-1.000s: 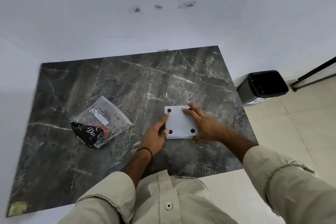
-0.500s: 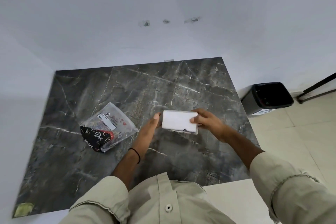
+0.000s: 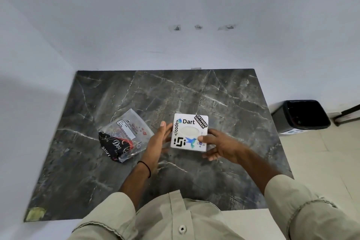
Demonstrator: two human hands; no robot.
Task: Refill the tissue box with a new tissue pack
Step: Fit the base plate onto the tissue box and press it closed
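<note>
Two bare hands holding a white tissue box (image 3: 190, 132) above a dark marble table (image 3: 224, 103), stickered top and oval opening facing up. Left hand (image 3: 158, 140) flat against the box's left side, fingers straight and together; right hand (image 3: 218, 147) gripping the right edge, thumb on top, fingers curled beneath. Clear tissue pack (image 3: 124, 136) lying on the table just left of the left hand.

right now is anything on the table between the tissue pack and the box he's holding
Nothing visible. The tissue pack lies on the marble table just left of the tissue box; only the left hand, which holds the box with the right hand, sits between them.
</note>
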